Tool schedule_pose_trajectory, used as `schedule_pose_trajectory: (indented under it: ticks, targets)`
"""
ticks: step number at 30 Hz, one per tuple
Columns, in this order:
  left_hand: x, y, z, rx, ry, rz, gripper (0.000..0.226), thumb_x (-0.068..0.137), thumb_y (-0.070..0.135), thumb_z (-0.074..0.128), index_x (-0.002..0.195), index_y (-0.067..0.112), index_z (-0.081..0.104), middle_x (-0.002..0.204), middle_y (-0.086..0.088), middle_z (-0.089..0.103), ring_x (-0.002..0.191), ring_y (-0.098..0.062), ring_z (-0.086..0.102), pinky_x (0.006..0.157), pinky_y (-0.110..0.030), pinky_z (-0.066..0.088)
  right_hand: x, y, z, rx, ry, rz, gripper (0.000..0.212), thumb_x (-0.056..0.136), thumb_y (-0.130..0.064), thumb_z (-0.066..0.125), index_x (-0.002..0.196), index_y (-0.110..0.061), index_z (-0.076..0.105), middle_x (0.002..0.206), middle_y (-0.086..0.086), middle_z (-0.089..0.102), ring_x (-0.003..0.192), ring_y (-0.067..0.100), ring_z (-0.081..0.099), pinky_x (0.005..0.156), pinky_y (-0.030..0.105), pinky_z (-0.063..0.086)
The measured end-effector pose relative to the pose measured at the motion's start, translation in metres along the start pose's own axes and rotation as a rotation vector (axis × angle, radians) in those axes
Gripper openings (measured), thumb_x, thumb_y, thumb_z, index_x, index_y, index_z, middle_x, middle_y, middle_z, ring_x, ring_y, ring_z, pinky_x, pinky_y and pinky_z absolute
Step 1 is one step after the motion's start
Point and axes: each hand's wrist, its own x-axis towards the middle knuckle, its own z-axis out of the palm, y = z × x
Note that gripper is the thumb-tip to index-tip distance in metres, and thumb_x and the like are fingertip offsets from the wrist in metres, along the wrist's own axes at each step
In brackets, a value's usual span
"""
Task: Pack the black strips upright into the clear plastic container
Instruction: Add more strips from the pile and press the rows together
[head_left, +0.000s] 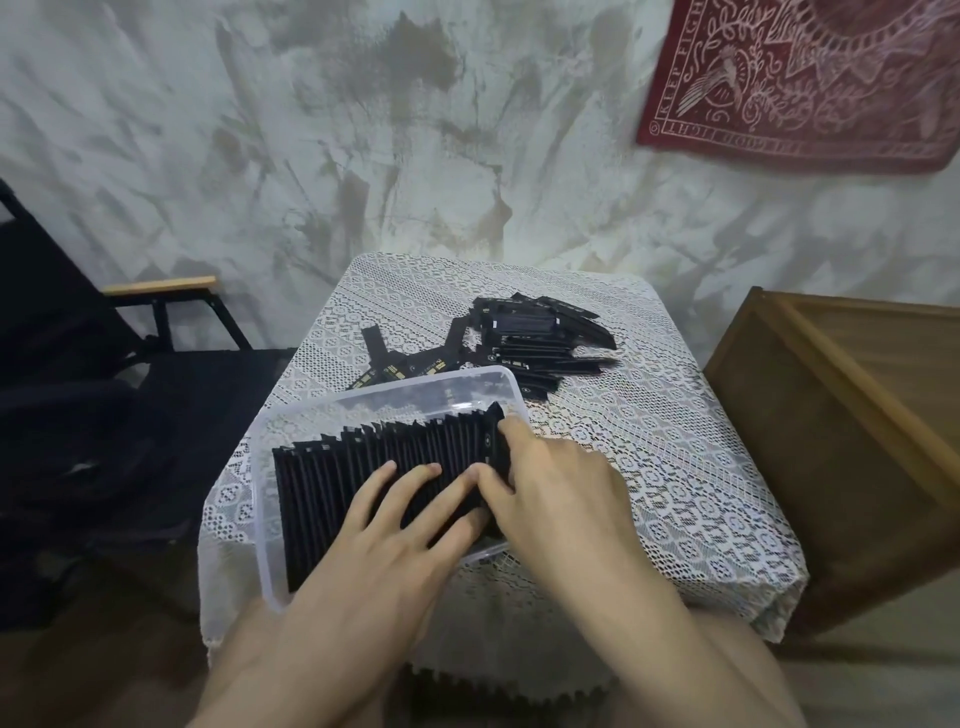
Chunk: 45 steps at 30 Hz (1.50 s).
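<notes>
Your cloth (675, 467) is white lace, patterned in rings and diamonds. On it the strips (540, 338) are black with small gold marks, the box (258, 519) clear. Above the cloth, a dark red banner (805, 78) shows a white bird print.

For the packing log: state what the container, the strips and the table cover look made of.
Container: clear plastic, slightly frosted; lace shows through its wall. Strips: matte black, thin, stiff, gold marks; possibly circuit board. Table cover: white lace fabric, openwork pattern.

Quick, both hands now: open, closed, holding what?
Left hand: open, fingers flat on the strips in the container.
Right hand: closed, pinching the row's end strips.
</notes>
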Motion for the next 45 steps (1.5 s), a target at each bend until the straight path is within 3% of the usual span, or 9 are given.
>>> schedule_pose_trajectory:
  ticks: [7,16,21,26,30,37,39,42,45]
  targets:
    - [-0.001,0.000,0.003,0.015,-0.012,0.003,0.074,0.068,0.023,0.083,0.136,0.022,0.056,0.159,-0.001,0.043,0.135,-0.035,0.049,0.113,-0.057,0.029,-0.013,0.011,0.000,0.067,0.008,0.004,0.034,0.105,-0.046,0.040,0.129,-0.029,0.056,0.109,-0.001,0.075,0.100,0.028,0.069,0.084,0.040,0.056]
    - [-0.001,-0.001,0.005,0.024,-0.002,0.001,0.092,0.069,0.027,0.087,0.150,0.024,0.042,0.158,-0.001,0.046,0.135,-0.034,0.046,0.113,-0.057,0.029,0.000,0.007,0.003,-0.001,0.005,0.022,0.024,0.107,-0.035,0.039,0.109,-0.026,0.061,0.096,0.005,0.071,0.095,0.034,0.067,0.069,0.037,0.042]
    - [0.002,-0.002,0.002,0.040,-0.009,-0.009,0.082,0.076,0.029,0.083,0.149,0.022,0.046,0.156,-0.001,0.047,0.134,-0.034,0.050,0.113,-0.056,0.029,0.006,0.005,0.007,-0.016,0.021,0.034,0.021,0.105,-0.031,0.044,0.115,-0.027,0.062,0.097,0.005,0.070,0.097,0.034,0.067,0.068,0.036,0.038]
    - [0.003,0.000,0.002,0.050,-0.005,-0.004,0.082,0.073,0.026,0.084,0.147,0.020,0.049,0.156,-0.003,0.048,0.132,-0.036,0.052,0.112,-0.057,0.030,-0.005,0.007,0.009,0.049,0.026,-0.016,0.021,0.107,-0.031,0.041,0.112,-0.025,0.060,0.106,0.000,0.070,0.098,0.030,0.068,0.076,0.038,0.051]
    - [0.001,0.001,0.001,0.064,-0.017,-0.003,0.084,0.070,0.023,0.083,0.148,0.019,0.052,0.155,-0.004,0.048,0.133,-0.036,0.051,0.112,-0.057,0.029,-0.010,0.009,0.006,0.070,0.013,-0.022,0.025,0.107,-0.028,0.041,0.125,-0.026,0.057,0.112,0.004,0.071,0.104,0.033,0.067,0.080,0.039,0.051]
    - [-0.005,-0.002,-0.001,0.070,-0.046,0.020,0.085,0.077,0.027,0.080,0.154,0.022,0.044,0.164,-0.004,0.034,0.138,-0.033,0.047,0.114,-0.057,0.028,-0.012,0.009,-0.002,0.083,-0.005,-0.045,0.029,0.107,-0.026,0.041,0.132,-0.024,0.055,0.113,0.007,0.072,0.105,0.035,0.066,0.087,0.040,0.054]
    - [-0.006,-0.004,-0.002,0.082,-0.047,0.033,0.079,0.082,0.029,0.075,0.154,0.022,0.045,0.164,-0.002,0.035,0.138,-0.033,0.046,0.115,-0.056,0.027,-0.012,0.010,-0.003,0.093,-0.011,-0.060,0.029,0.107,-0.028,0.041,0.131,-0.024,0.056,0.113,0.007,0.072,0.105,0.035,0.066,0.086,0.040,0.055]
    - [-0.006,-0.008,-0.002,0.082,-0.042,0.042,0.065,0.091,0.034,0.050,0.155,0.024,0.043,0.163,0.001,0.037,0.138,-0.031,0.045,0.117,-0.054,0.024,-0.006,0.017,-0.001,0.155,0.089,-0.079,0.030,0.107,-0.033,0.041,0.127,-0.026,0.062,0.104,0.004,0.076,0.097,0.031,0.070,0.084,0.042,0.055]
    - [-0.005,-0.011,-0.003,0.064,-0.059,0.037,0.063,0.093,0.037,0.042,0.155,0.027,0.041,0.162,0.004,0.039,0.138,-0.029,0.047,0.115,-0.053,0.026,0.009,0.032,0.005,0.433,0.250,-0.077,0.026,0.103,-0.032,0.052,0.120,-0.031,0.071,0.093,-0.006,0.078,0.080,0.015,0.073,0.076,0.040,0.058]
